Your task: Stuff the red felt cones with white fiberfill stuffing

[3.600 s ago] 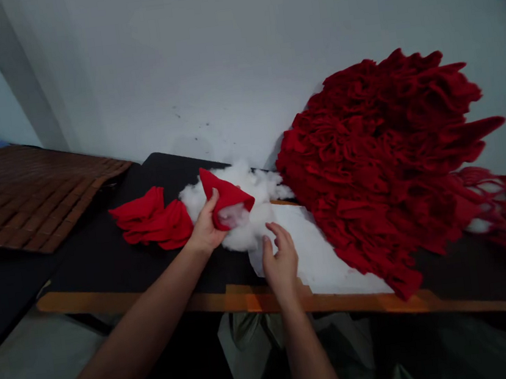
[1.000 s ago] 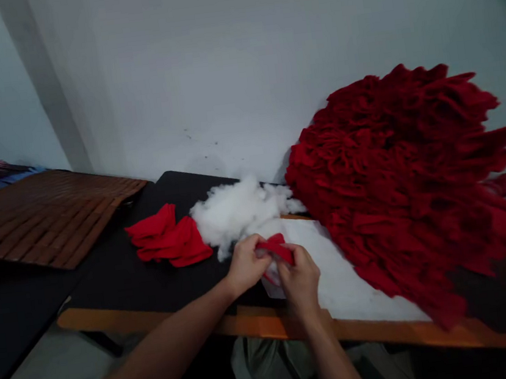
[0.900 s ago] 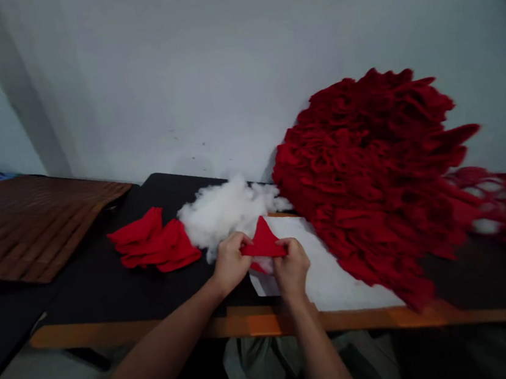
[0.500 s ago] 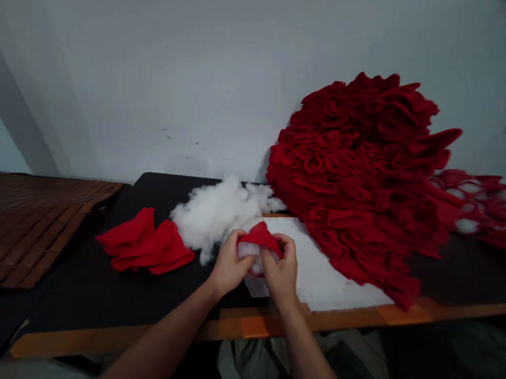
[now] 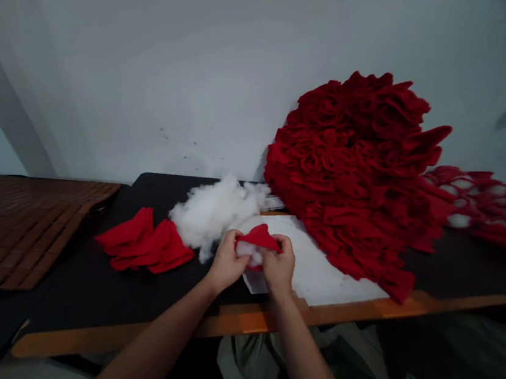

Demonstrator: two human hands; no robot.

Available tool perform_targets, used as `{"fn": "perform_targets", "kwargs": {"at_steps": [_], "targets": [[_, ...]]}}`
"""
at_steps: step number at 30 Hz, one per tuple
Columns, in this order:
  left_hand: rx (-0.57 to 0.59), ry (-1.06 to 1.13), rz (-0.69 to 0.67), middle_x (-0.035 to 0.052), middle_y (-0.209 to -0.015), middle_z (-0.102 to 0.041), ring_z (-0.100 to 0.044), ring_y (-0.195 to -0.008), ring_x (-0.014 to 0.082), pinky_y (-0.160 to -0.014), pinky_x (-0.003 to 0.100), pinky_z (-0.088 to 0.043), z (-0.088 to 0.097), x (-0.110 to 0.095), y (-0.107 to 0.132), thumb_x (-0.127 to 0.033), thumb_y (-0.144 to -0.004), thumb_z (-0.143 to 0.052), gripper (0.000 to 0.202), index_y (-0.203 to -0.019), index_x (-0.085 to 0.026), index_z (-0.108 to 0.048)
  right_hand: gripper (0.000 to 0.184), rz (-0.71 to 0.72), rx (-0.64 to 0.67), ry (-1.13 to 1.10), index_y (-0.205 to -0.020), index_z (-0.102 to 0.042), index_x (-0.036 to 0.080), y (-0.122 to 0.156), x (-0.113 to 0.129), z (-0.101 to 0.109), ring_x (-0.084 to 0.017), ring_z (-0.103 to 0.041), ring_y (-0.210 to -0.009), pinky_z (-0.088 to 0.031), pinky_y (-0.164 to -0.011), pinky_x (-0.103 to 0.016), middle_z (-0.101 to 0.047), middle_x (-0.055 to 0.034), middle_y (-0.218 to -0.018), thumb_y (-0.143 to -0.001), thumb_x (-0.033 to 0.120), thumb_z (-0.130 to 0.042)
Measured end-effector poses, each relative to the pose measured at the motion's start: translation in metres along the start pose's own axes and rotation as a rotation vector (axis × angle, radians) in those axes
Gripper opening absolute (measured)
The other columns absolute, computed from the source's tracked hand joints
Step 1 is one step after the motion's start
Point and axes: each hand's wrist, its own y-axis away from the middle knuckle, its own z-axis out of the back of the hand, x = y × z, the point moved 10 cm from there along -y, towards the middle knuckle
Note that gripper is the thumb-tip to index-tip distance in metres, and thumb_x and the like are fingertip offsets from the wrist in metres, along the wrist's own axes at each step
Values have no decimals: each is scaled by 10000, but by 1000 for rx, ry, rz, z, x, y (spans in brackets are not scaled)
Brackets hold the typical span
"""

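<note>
Between my two hands is a small red fabric piece [image 5: 259,236], its opening turned toward me with white fiber stuffing [image 5: 250,252] showing inside. My left hand [image 5: 227,262] grips its left edge, thumb at the opening. On the other side my right hand [image 5: 279,266] pinches the right edge, and its thumb tip is hidden in the fabric and stuffing. Behind them, a loose heap of white stuffing [image 5: 214,209] lies on the black table [image 5: 86,302]. Several folded red cloth pieces [image 5: 149,245] rest to the left of it.
A tall pile of red fabric pieces [image 5: 347,172] leans against the wall at the right, partly over a white sheet [image 5: 318,267]. Red-and-white items [image 5: 479,192] lie farther right. A brown woven mat [image 5: 22,224] is at the left. An orange-brown edge [image 5: 127,334] runs along the table front.
My right thumb has pushed deeper into the opening of the red piece, and more stuffing shows between my hands. The view has shifted slightly.
</note>
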Motion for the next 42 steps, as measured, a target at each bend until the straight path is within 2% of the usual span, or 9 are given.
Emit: {"fn": "perform_targets", "kwargs": {"at_steps": [6,11,14,17,21,26,31,35,42], "targets": [[192,358,106,29,-901,-543,-518,-764,139,-674,260,-421,-15,0,-4,-212,-645,-577,313,-941,-163,-486,299,24,85,-68,-841,-487,177,2,4,3,-153,-505,-708,-429,-690,-298,-533,3,-783,-543,195,-476],[49,213,124,-19,-727,-537,-488,-649,106,-609,224,-403,-1,9,-7,-145,-655,-526,134,-787,-161,-507,376,84,239,-161,-1013,-519,180,14,17,-10,-184,-507,-958,-388,-875,-344,-551,-49,-1016,-642,230,-545],[1,249,133,-16,-726,-546,-503,-650,109,-608,228,-420,1,11,-5,-184,-692,-522,111,-797,-168,-493,402,-77,199,-335,-1087,-482,177,18,1,-11,-181,-534,-929,-429,-822,-348,-564,-69,-1053,-716,327,-516],[28,324,128,8,-800,-568,-533,-729,127,-651,239,-436,-4,10,-4,-217,-685,-564,194,-853,-172,-479,362,-137,135,-294,-1006,-519,163,16,-9,-7,-167,-549,-818,-449,-760,-325,-595,-46,-937,-680,318,-548],[78,421,142,28,-869,-578,-543,-777,138,-690,259,-440,-10,9,-4,-241,-709,-546,286,-967,-175,-444,303,45,172,-90,-953,-548,167,14,13,-4,-167,-532,-814,-439,-761,-320,-577,-30,-896,-657,214,-498],[52,383,70,10,-848,-564,-519,-809,130,-746,248,-413,-7,2,-4,-93,-665,-459,233,-886,-162,-494,346,253,278,3,-1046,-529,188,32,48,-13,-171,-493,-954,-396,-853,-328,-526,-48,-993,-701,194,-498],[42,128,30,-29,-648,-499,-461,-619,109,-602,226,-369,-6,-1,2,-88,-658,-422,143,-757,-162,-495,181,255,87,69,-829,-576,185,32,43,-2,-167,-516,-818,-406,-767,-307,-549,-22,-824,-678,161,-478],[-37,-75,22,-38,-595,-474,-441,-566,111,-556,229,-330,4,0,3,-99,-657,-436,128,-748,-174,-485,183,115,-109,61,-757,-556,177,19,17,14,-179,-522,-772,-402,-736,-317,-573,-23,-775,-613,144,-447],[-39,57,14,27,-882,-578,-542,-758,142,-677,250,-411,4,-1,0,-191,-685,-531,305,-984,-180,-471,196,133,-28,-22,-847,-528,176,13,12,4,-172,-508,-821,-397,-776,-318,-546,-24,-842,-659,194,-479]]}}
